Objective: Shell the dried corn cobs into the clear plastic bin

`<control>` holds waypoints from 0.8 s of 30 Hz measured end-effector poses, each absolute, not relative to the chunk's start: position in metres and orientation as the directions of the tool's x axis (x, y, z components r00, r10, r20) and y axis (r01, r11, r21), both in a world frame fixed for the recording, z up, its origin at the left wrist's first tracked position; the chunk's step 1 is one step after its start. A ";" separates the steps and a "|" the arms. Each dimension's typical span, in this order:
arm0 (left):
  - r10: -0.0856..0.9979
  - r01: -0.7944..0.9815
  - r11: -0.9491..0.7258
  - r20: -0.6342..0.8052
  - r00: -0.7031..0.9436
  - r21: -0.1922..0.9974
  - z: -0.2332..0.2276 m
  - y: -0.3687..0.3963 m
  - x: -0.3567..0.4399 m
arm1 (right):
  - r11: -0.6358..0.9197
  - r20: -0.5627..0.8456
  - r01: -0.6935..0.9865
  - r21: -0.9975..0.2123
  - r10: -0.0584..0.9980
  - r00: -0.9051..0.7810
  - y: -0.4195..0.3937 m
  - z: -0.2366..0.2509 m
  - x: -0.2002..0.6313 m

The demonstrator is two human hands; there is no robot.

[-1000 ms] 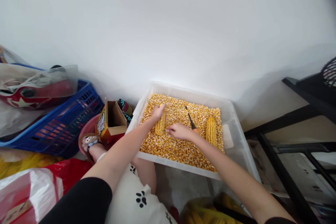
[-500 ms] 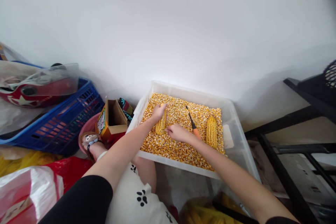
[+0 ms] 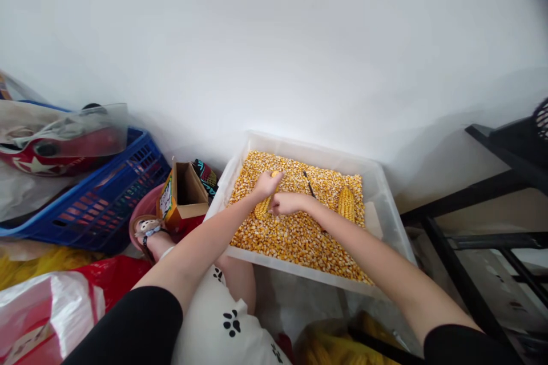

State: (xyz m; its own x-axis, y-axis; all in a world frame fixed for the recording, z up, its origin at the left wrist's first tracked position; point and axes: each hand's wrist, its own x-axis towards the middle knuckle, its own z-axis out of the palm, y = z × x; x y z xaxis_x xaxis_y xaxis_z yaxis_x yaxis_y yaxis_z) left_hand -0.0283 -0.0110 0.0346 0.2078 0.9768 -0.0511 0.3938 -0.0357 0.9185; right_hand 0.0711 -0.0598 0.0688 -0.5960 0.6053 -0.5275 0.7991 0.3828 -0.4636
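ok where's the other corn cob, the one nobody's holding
In the head view, the loose corn cob lies on the kernels at the right side of the clear plastic bin, just right of the dark-bladed tool and the right hand.

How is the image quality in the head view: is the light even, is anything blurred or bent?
Head view: soft, even daylight, no glare; a faint shadow on the white wall above the tub of kernels; wide-lens bending toward the edges; dark vignette at the top right corner; hands sharp, left hand, right hand.
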 end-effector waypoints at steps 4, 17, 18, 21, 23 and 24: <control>0.959 0.374 -0.099 -0.013 0.285 0.922 0.035 -0.012 -0.028 | 0.327 -0.611 0.802 -0.501 0.522 -0.595 -0.044 0.074 0.069; 0.956 0.201 0.144 -0.189 0.225 0.969 0.045 -0.010 -0.040 | 0.402 -0.376 0.861 -0.312 0.780 -0.500 -0.094 0.070 0.073; 0.956 0.183 0.178 -0.214 0.200 0.967 0.045 -0.009 -0.042 | 0.368 -0.342 0.881 -0.299 0.820 -0.459 -0.103 0.067 0.076; 0.948 0.151 0.222 -0.249 0.197 0.963 0.044 -0.006 -0.045 | 0.299 -0.308 0.909 -0.289 0.871 -0.384 -0.120 0.060 0.081; 0.927 0.137 0.260 -0.287 0.243 0.956 0.044 -0.005 -0.046 | 0.281 -0.290 0.917 -0.283 0.886 -0.361 -0.126 0.058 0.079; 0.911 0.129 0.290 -0.315 0.268 0.948 0.044 -0.005 -0.046 | 0.280 -0.280 0.920 -0.276 0.892 -0.355 -0.127 0.059 0.077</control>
